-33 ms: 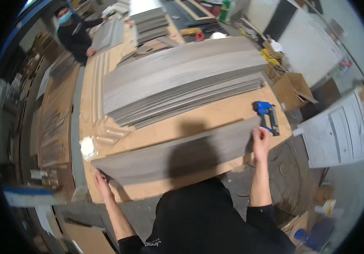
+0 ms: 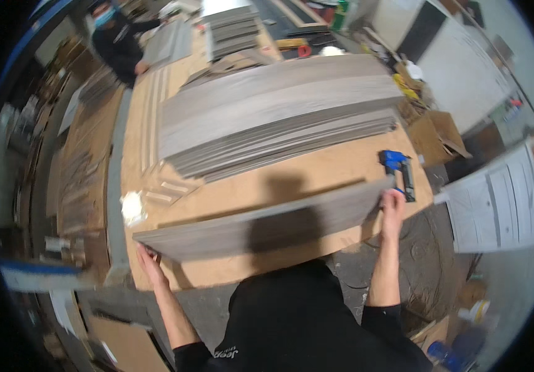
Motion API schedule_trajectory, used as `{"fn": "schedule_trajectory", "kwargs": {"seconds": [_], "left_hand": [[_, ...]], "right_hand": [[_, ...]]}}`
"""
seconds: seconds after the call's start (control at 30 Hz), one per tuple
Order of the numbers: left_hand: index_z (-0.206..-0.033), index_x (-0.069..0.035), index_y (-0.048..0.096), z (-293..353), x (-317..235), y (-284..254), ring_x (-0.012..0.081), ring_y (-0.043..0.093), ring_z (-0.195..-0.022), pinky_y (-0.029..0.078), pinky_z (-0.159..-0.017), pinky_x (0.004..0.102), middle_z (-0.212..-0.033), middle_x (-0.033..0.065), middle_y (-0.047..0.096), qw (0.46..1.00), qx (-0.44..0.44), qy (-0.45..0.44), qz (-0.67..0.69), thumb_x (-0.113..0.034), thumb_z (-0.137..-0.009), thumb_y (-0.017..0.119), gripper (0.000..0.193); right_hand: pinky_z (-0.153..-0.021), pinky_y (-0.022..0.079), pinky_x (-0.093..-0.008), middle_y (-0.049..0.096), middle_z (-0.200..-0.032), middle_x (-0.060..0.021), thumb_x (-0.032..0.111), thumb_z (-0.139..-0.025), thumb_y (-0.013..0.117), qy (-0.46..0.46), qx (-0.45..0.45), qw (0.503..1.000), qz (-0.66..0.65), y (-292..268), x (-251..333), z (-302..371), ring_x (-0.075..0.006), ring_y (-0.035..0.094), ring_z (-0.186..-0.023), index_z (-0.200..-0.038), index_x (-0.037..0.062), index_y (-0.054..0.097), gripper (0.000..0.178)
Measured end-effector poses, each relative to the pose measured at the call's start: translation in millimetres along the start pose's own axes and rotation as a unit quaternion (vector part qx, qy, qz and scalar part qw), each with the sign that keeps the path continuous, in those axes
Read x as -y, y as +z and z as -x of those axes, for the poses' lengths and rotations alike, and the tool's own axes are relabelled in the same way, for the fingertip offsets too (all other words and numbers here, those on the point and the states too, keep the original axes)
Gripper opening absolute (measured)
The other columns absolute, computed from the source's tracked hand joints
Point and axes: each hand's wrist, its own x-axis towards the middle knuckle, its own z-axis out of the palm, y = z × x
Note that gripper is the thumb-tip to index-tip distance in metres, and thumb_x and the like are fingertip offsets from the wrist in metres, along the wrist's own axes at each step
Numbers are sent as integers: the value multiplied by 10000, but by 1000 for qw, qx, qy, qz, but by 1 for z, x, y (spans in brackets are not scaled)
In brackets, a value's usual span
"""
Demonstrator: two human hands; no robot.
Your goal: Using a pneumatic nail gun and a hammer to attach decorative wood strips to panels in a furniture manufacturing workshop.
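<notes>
Between my two hands is a long grey wood-grain panel (image 2: 230, 232), tilted on its long side at the front of the workbench, with a shadow across its face. My left hand (image 2: 151, 263) grips its left end, the fingers partly hidden behind it. At the other end my right hand (image 2: 393, 206) closes on the right corner. Just beyond that hand lies a blue and black nail gun (image 2: 397, 170). Behind the held panel rests a stack of similar grey panels (image 2: 273, 105).
Thin wooden strips (image 2: 171, 186) and a whitish lump (image 2: 132, 208) sit on the workbench's (image 2: 267, 184) left side. A cardboard box (image 2: 436, 137) and a white panelled piece (image 2: 496, 204) stand to the right. At the far left, a masked person (image 2: 118, 43) works beside grey boards.
The held panel has tilted, so its face looks narrower and its upper edge shows more. Both hands still grip its ends. The view has shifted slightly.
</notes>
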Motion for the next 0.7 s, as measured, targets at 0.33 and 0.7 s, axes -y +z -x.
{"fn": "schedule_trajectory", "kwargs": {"seconds": [0.33,0.7], "left_hand": [[-1004,-71,582,27,-42,-3,83,513,-809,444,-758,245,-870,-14,580,993,-47,93,-61,-210,-975,706,189],[-888,-84,563,23,-52,-13,59,517,-767,486,-730,248,-816,-33,556,996,-27,49,70,-200,-1026,629,192]], "right_hand": [[-614,456,-215,632,-962,-19,272,-1006,697,-5,-39,999,-30,-36,-11,-27,-68,565,-786,-1107,46,648,253],[-755,490,-282,629,-941,-20,366,-1022,664,23,-21,999,-9,-53,-25,-44,-116,589,-862,-1035,88,615,282]]}}
